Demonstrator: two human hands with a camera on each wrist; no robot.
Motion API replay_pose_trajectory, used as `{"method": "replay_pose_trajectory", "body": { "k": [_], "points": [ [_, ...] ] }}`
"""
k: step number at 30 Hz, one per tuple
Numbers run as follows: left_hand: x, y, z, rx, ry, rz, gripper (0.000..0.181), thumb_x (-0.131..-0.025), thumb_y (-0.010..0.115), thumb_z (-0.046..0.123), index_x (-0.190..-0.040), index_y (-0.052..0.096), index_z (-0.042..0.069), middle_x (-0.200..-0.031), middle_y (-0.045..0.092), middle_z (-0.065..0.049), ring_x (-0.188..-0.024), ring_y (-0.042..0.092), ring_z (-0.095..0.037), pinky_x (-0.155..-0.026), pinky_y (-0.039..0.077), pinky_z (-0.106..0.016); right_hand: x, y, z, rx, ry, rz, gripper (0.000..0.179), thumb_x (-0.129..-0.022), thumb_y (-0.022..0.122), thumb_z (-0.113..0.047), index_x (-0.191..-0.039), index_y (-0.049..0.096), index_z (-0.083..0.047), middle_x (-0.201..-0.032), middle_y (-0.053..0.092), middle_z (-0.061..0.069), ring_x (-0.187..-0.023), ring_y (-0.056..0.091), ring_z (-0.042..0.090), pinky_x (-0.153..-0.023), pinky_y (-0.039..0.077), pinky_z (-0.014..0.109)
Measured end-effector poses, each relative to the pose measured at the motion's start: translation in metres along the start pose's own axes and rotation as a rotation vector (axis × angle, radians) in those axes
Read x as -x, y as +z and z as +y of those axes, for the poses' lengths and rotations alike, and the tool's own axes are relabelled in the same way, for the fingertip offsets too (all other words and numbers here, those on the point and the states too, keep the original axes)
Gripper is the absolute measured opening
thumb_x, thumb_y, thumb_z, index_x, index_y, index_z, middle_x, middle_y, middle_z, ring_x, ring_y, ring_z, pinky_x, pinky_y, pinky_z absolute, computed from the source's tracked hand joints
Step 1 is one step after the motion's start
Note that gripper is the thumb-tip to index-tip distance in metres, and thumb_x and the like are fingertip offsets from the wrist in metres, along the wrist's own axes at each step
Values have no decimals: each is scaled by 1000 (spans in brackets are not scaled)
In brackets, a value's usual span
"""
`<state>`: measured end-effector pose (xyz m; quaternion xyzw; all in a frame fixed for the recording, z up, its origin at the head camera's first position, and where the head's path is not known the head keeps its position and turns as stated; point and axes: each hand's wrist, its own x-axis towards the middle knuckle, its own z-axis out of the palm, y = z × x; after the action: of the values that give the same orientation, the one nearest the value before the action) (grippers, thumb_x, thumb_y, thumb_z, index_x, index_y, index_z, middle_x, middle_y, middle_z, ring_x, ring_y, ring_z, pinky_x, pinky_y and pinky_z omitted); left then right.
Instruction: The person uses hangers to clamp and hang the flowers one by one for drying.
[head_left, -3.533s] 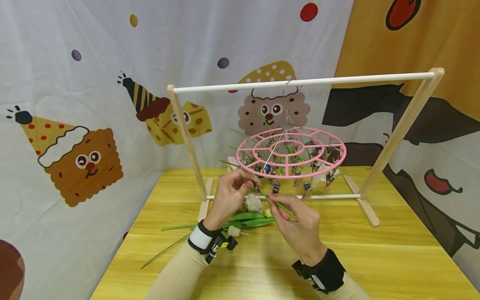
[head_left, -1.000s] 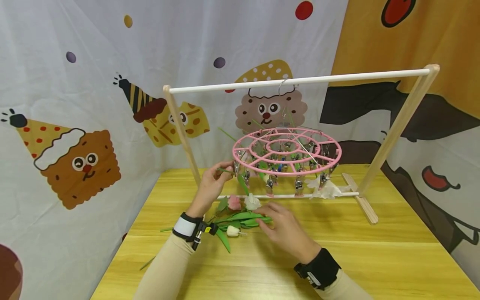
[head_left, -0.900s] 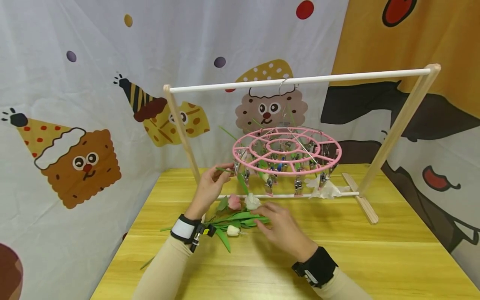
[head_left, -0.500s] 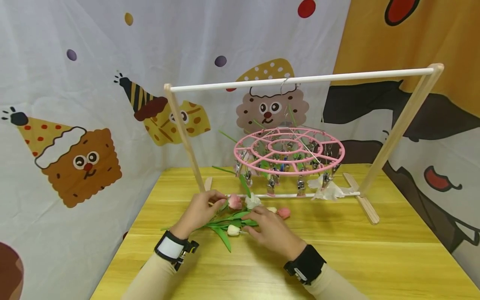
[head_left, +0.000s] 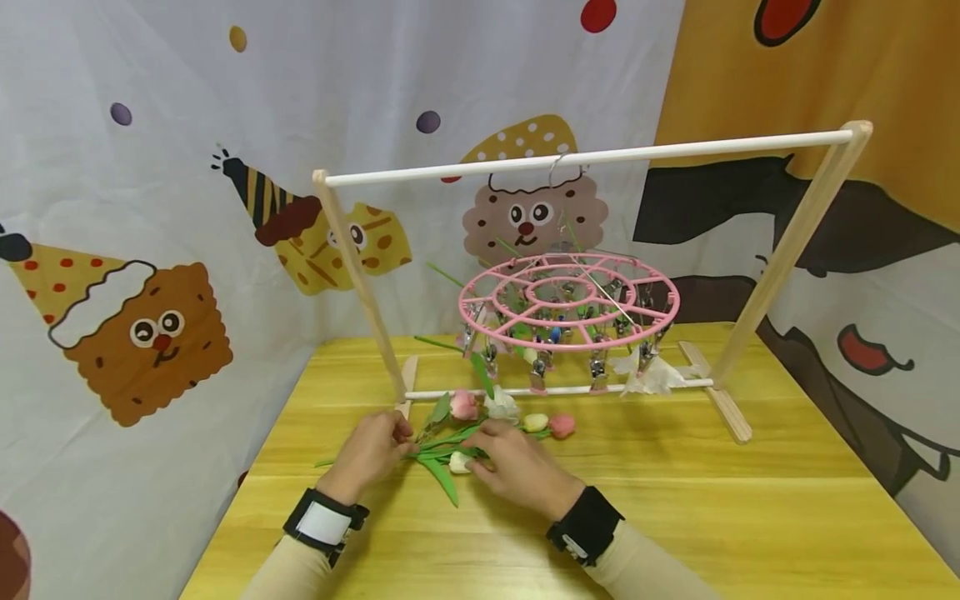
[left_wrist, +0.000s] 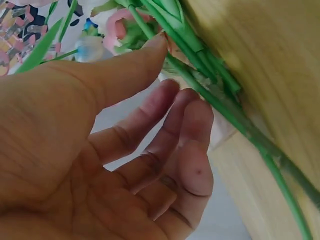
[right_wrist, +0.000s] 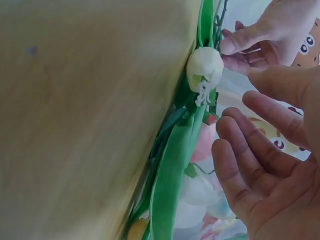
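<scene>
Artificial tulips lie in a loose bunch on the table: a small white tulip (head_left: 461,463) in front, a pink tulip (head_left: 463,405), a larger white flower (head_left: 501,404), a yellow tulip (head_left: 536,422) and a coral one (head_left: 562,426). My left hand (head_left: 371,454) is at the stem end, its fingertips close to the green stems (left_wrist: 235,112). A gap shows between thumb and loosely bent fingers in the left wrist view. Over the leaves and the small white tulip hovers my right hand (head_left: 521,467), fingers relaxed, holding nothing in the right wrist view.
A pink round clip hanger (head_left: 562,347) hangs from the white bar (head_left: 450,170) of a wooden stand behind the bunch. Several metal clips (head_left: 597,367) dangle from it, some with flowers. A white flower (head_left: 654,377) droops at its right.
Both hands had been at a green stem under the hanger. My left hand left a stem now hanging at the hanger's left and came down to the bunch; the right hand shifted left over it.
</scene>
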<state>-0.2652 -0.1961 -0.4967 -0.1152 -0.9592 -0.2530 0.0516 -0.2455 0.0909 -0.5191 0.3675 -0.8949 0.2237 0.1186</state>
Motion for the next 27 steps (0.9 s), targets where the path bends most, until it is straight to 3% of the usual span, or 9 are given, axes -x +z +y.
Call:
{"method": "replay_pose_trajectory", "body": {
  "k": [7, 12, 16, 20, 27],
  "points": [
    [-2, 4, -7, -51, 28, -30, 18, -94, 97, 8, -88, 83, 17, -82, 79, 5, -80, 69, -10, -76, 61, -39, -4, 6, -3, -2, 3, -26, 25, -111, 84, -28, -134, 85, -19, -130, 80, 2, -111, 77, 15, -87, 68, 26],
    [-2, 5, -4, -93, 77, 6, 20, -97, 96, 9, -85, 83, 20, -83, 79, 7, -79, 68, -8, -74, 61, -36, -4, 5, -4, -27, 11, -9, 25, -112, 83, -26, -136, 85, -19, -128, 79, 2, -108, 76, 15, -86, 66, 27],
    [2, 1, 1, -104, 121, 46, 20, -99, 94, 9, -87, 82, 19, -84, 78, 6, -77, 66, -7, -70, 58, -31, -5, 4, -4, -6, -25, 50, 25, -110, 86, -23, -134, 85, -17, -125, 78, 2, -110, 75, 16, -88, 67, 30],
    [4, -4, 8, -55, 155, 63, 18, -101, 91, 7, -91, 81, 17, -87, 74, 4, -78, 63, -5, -69, 55, -26, -7, 2, -6, 43, -93, 149, 24, -106, 89, -19, -129, 84, -14, -124, 78, 3, -111, 75, 18, -91, 67, 33],
    [6, -10, 20, -6, 226, 133, 15, -104, 86, 3, -96, 78, 14, -94, 72, 0, -83, 67, -7, -72, 60, -25, -13, -4, -12, 92, -111, 249, 31, -106, 89, -13, -136, 81, -13, -141, 77, 11, -131, 76, 28, -109, 67, 45]
  ]
}}
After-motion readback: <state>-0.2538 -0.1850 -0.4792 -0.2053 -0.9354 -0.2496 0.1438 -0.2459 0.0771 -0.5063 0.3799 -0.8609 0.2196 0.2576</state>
